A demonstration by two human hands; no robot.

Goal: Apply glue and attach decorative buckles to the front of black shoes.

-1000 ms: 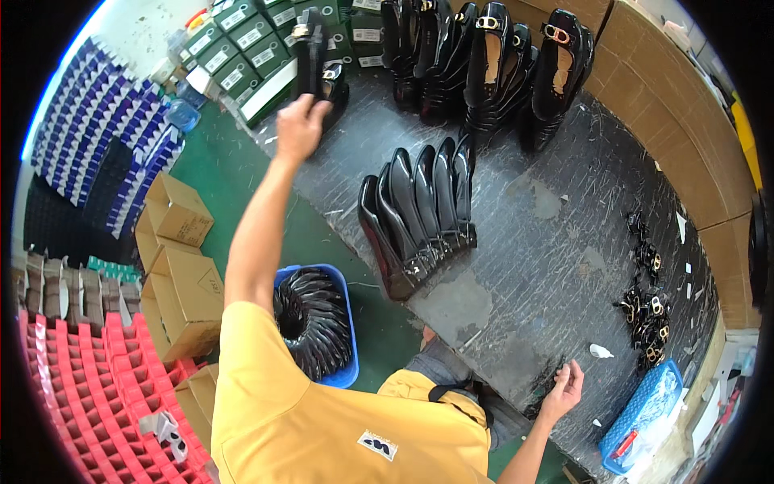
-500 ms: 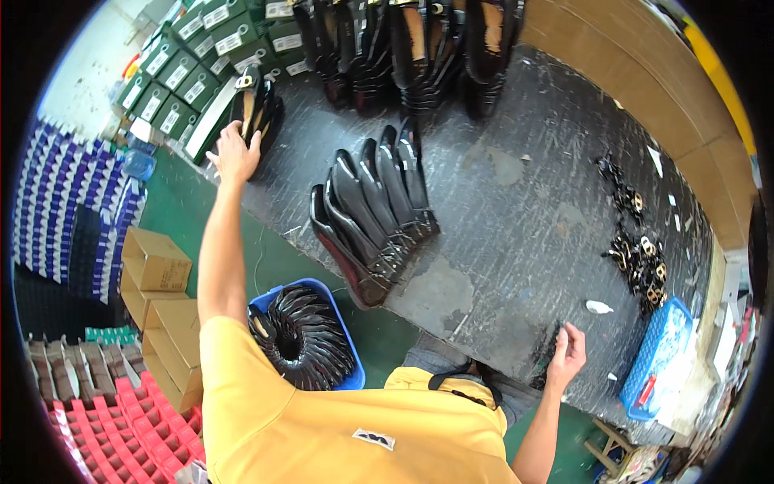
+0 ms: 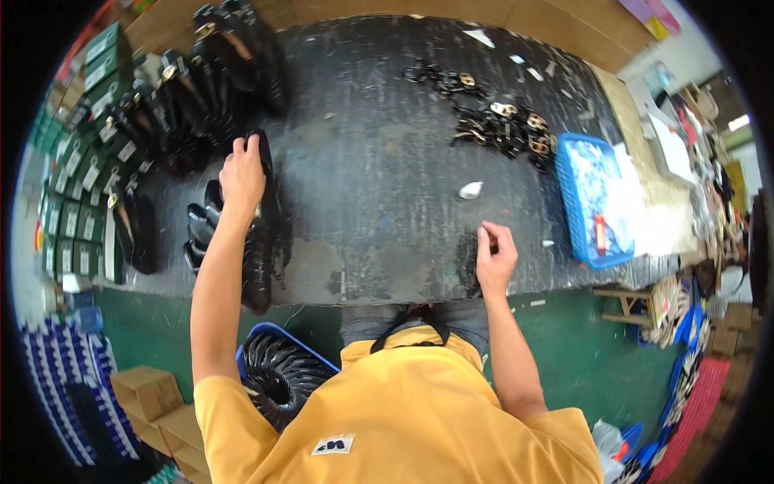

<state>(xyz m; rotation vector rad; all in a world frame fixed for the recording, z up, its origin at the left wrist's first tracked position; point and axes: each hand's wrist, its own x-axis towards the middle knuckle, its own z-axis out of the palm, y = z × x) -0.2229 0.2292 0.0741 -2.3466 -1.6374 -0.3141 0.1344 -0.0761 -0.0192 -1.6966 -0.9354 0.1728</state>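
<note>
Beneath the left hand (image 3: 243, 179), grip unclear, lie black shoes (image 3: 259, 264); the right hand (image 3: 497, 256), fingers loosely parted, hangs apart.

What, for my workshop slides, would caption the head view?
Left hand at black shoes on a worktable; right hand near its front edge.

A yellow short-sleeved shirt (image 3: 419, 411) bears a small white chest patch (image 3: 333, 444) with a dark mark, above grey trousers (image 3: 363, 324).
</note>
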